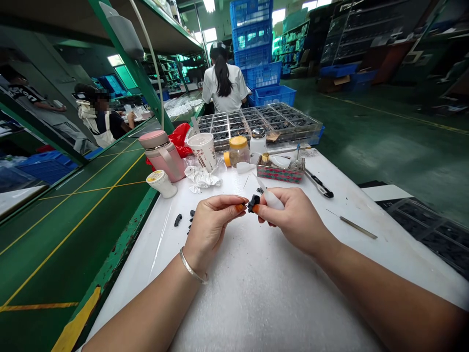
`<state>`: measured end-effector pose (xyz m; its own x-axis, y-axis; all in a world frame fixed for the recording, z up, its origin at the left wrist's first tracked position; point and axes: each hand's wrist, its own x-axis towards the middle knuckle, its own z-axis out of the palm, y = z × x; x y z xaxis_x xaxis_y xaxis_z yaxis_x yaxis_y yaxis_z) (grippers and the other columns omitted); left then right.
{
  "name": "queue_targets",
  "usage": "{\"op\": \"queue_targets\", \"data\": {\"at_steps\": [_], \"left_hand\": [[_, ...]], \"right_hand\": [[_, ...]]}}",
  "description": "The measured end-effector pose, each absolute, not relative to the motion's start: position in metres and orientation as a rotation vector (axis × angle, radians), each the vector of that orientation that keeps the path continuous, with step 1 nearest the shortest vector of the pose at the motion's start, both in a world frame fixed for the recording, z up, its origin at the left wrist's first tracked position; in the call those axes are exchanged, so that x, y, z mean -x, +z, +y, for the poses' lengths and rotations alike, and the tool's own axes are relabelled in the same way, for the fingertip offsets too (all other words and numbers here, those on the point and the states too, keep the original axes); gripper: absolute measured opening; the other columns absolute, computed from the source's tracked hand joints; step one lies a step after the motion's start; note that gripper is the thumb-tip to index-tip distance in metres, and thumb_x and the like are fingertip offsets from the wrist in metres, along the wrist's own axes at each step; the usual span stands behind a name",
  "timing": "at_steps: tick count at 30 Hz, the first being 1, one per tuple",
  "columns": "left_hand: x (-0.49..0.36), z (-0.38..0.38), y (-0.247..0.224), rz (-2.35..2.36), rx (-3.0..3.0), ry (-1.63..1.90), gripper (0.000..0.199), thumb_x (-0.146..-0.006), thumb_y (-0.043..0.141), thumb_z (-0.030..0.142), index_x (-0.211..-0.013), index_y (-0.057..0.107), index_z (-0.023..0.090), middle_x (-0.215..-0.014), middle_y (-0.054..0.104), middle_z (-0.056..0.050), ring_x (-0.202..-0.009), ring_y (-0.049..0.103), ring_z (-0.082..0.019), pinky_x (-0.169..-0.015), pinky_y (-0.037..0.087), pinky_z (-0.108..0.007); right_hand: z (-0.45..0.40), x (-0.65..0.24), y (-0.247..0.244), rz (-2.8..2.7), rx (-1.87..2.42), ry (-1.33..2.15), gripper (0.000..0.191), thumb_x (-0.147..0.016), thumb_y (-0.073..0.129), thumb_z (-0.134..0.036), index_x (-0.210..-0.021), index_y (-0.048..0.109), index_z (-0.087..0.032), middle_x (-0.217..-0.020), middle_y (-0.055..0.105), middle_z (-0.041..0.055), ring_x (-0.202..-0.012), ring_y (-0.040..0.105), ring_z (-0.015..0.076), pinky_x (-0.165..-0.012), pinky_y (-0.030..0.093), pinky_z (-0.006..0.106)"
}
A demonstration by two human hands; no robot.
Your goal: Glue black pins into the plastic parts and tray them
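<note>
Daylight is entering through windows at the back, which are blowing out to white and tinting green, while a ceiling lamp [209,5] is glaring at the top. The white counter [252,288] is reflecting a soft sheen, and faint shadows are lying under the hands [207,227]. The shelving [361,32] at upper right is sinking into darkness. Wide-angle distortion is stretching the edges, where detail is smearing; the middle is looking sharper.
</note>
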<state>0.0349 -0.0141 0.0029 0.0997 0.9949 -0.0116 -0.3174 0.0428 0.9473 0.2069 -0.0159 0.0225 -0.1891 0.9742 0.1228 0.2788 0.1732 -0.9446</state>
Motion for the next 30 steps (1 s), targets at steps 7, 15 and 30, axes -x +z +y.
{"op": "queue_targets", "data": {"at_steps": [7,15,30], "left_hand": [[-0.032,-0.013,0.003,0.981,-1.215,1.281,0.01,-0.068,0.076,0.013,-0.077,0.076,0.017,-0.085,0.072,-0.007,-0.079,0.066,-0.016,-0.073,0.054,-0.023],[-0.028,-0.009,0.0,0.996,-1.26,1.216,0.01,-0.066,0.077,0.012,-0.075,0.076,0.017,-0.084,0.072,-0.007,-0.077,0.066,-0.018,-0.071,0.055,-0.025],[-0.018,-0.003,0.001,0.72,-1.0,0.951,0.021,-0.063,0.084,0.012,-0.081,0.073,0.017,-0.082,0.07,-0.003,-0.069,0.065,-0.01,-0.067,0.054,-0.016]], "right_hand": [[-0.014,-0.205,0.02,-1.387,1.058,1.438,0.018,-0.071,0.061,-0.026,-0.057,0.056,-0.016,-0.055,0.056,-0.0004,-0.049,0.042,0.0091,-0.047,0.031,0.023],[-0.015,-0.207,0.02,-1.549,1.23,1.194,0.015,-0.071,0.062,-0.023,-0.058,0.061,-0.015,-0.053,0.057,-0.0004,-0.05,0.046,0.0101,-0.047,0.031,0.023],[-0.011,-0.212,0.025,-1.5,1.041,1.571,0.015,-0.069,0.066,-0.022,-0.061,0.057,-0.015,-0.053,0.057,-0.0005,-0.049,0.043,0.0079,-0.045,0.03,0.021]]}}
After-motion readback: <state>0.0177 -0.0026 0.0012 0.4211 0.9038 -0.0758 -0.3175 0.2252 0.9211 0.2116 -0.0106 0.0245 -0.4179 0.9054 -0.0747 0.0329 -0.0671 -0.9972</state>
